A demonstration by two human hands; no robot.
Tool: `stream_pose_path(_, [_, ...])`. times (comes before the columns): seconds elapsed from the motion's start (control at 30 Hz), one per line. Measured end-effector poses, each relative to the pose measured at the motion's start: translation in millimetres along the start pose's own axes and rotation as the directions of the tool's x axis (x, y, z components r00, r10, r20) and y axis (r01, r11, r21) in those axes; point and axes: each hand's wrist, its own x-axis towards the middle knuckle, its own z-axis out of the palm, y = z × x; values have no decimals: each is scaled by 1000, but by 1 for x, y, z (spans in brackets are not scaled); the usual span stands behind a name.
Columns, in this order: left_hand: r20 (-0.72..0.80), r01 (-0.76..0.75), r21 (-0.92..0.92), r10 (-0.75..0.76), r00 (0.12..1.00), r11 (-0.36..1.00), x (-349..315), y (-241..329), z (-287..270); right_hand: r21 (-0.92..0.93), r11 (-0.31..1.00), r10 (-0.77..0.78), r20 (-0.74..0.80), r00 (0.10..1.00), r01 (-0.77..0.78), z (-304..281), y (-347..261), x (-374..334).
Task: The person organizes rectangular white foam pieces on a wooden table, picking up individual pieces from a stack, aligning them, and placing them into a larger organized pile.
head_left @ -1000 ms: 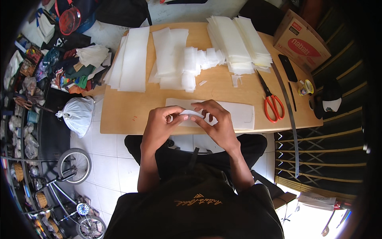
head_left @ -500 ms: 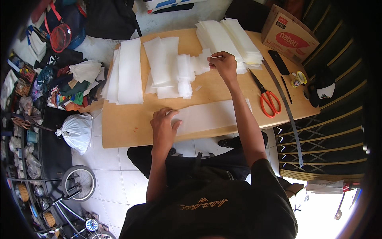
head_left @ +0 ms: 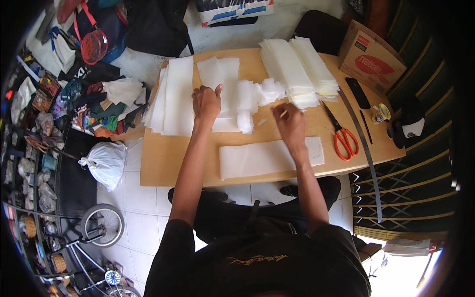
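Observation:
My left hand (head_left: 207, 105) rests over the middle stack of white translucent sheets (head_left: 221, 72), its fingers reaching onto them and the thumb apart. Between the small white cut pieces (head_left: 271, 91) and the near table edge is my right hand (head_left: 291, 127), fingers curled in; anything in them is too small to make out. Beneath the right wrist lies one long white strip (head_left: 257, 159), flat along the near edge, with a marked line near its right end. Orange-handled scissors (head_left: 341, 136) lie to the right, blades pointing away from me.
Another sheet stack (head_left: 178, 94) lies on the left, and taller stacks (head_left: 292, 64) at the back right. A long metal ruler (head_left: 365, 148) overhangs the table's near edge. Beyond it are a phone (head_left: 357, 93), a dark pen (head_left: 366, 126), a yellow cup (head_left: 381, 114) and a cardboard box (head_left: 370, 59).
My left hand has left the long strip and moved away from me onto the middle sheets. My right hand has come back from the small pieces toward the strip. The whole view has shifted slightly.

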Motion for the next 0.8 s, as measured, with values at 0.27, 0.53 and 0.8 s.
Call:
stream_pose_path(0.27, [66, 102, -71, -98, 993, 992, 33, 7, 21, 158, 965, 186, 152, 971, -210, -23, 16, -64])
stream_pose_path(0.53, [-349, -142, -377, 1, 937, 915, 35, 3, -38, 156, 969, 168, 156, 973, -192, -23, 15, -66])
stream_pose_path(0.8, [-285, -337, -878, 194, 939, 340, -41, 47, -163, -24, 999, 35, 273, 961, -29, -28, -1, -68])
